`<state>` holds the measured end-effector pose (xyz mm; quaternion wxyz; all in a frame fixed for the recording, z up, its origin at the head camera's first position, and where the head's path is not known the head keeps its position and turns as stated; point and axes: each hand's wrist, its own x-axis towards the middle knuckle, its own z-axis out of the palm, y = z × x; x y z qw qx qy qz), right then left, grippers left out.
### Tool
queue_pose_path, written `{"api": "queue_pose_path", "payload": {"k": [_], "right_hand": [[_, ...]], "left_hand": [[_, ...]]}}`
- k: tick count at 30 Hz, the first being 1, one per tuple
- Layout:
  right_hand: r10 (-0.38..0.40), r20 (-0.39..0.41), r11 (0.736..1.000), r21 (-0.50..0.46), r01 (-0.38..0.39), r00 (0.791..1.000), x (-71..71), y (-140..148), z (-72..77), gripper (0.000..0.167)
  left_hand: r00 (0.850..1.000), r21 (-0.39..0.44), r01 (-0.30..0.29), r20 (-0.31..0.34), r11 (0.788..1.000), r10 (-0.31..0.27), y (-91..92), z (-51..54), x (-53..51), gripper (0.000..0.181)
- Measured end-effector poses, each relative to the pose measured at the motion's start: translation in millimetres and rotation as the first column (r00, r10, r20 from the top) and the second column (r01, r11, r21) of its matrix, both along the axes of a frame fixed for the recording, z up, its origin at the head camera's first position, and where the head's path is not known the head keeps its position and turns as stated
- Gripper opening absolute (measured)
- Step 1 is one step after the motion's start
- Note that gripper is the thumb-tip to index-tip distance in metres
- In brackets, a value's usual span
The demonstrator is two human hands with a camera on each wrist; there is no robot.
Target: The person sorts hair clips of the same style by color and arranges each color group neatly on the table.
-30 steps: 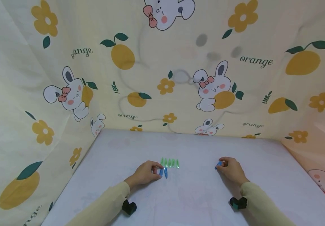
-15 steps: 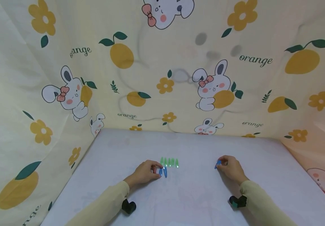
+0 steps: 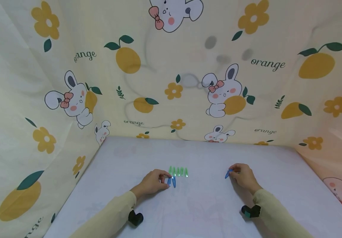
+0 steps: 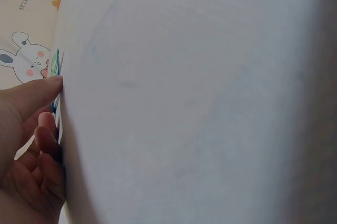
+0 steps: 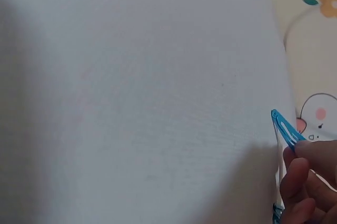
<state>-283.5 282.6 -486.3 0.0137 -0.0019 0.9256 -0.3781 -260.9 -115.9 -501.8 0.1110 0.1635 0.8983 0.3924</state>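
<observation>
Left wrist view: left hand point(image 4: 29, 179) cropped; I cannot count the edge-on green clips point(image 4: 53, 65). Right wrist view: right hand point(image 5: 311, 182) cropped; I cannot identify the lowest blue object point(image 5: 277, 214).

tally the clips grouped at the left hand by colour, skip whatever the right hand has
Green clips: 5
Blue clips: 2
Total: 7
</observation>
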Motion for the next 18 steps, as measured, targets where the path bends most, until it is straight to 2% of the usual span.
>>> {"api": "queue_pose_path", "payload": {"k": [18], "right_hand": [[0.031,-0.053,0.999,-0.007,-0.031,0.998,-3.3,1.0,-4.4,0.022]], "left_hand": [[1.0,0.01,0.008,-0.018,1.0,-0.008,-1.0,-1.8,-0.7,0.034]]}}
